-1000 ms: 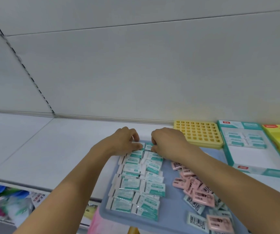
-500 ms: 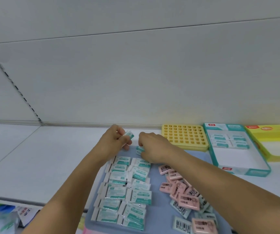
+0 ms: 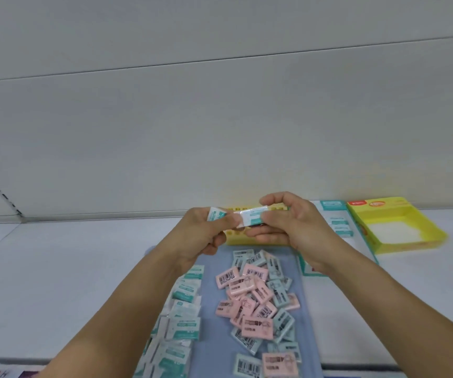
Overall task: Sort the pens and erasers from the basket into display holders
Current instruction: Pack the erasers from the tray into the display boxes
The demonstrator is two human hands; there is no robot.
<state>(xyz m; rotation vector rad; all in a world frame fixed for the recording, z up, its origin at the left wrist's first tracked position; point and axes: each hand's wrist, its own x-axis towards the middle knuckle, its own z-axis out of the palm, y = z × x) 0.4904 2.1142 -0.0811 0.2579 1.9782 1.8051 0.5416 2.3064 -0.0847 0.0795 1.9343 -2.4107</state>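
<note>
Both hands are raised above the blue tray (image 3: pixel 211 347). My left hand (image 3: pixel 203 236) pinches a teal-and-white eraser (image 3: pixel 215 213). My right hand (image 3: pixel 290 227) grips a small stack of teal-and-white erasers (image 3: pixel 254 218) between thumb and fingers. The two hands almost touch. On the tray, teal-and-white erasers (image 3: pixel 184 326) lie in rows at the left, partly hidden by my left arm. A loose pile of pink and pale-blue erasers (image 3: pixel 258 298) lies at the right. A teal display box (image 3: pixel 337 222) with a few erasers inside stands behind my right hand.
A yellow holder with a grid of holes (image 3: pixel 236 237) stands behind the hands, mostly hidden. A yellow display box (image 3: pixel 400 227) sits at the far right. All rest on a white shelf (image 3: pixel 56 268) against a white back wall. Coloured goods show below the shelf edge.
Both hands have lifted off the tray with teal erasers and come up and right. The view has shifted left and up, so the boxes sit further right.
</note>
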